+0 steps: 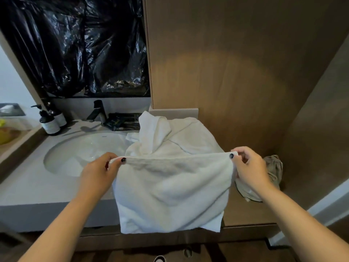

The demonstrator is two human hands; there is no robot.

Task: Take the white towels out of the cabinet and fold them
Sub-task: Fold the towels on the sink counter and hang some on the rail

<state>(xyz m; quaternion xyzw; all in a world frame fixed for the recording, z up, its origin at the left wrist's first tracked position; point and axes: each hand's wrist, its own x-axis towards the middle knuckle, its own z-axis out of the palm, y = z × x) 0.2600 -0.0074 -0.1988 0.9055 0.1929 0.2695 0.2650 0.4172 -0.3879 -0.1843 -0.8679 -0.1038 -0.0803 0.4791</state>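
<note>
A white towel (170, 191) hangs in front of me, doubled over, its top edge stretched level between my hands. My left hand (100, 171) pinches the upper left corner and my right hand (249, 167) pinches the upper right corner. The towel's lower edge drops below the front of the counter. Behind it a heap of white towels (170, 137) lies crumpled on the counter against the wooden panel, beside the sink.
A round basin (79, 152) is sunk in the grey counter (28, 191) at left, with a black tap (97, 112) and two pump bottles (50, 121) behind. Black plastic sheeting (75, 46) covers the mirror. A beige cloth (272, 176) lies at right on the wooden shelf (249, 214).
</note>
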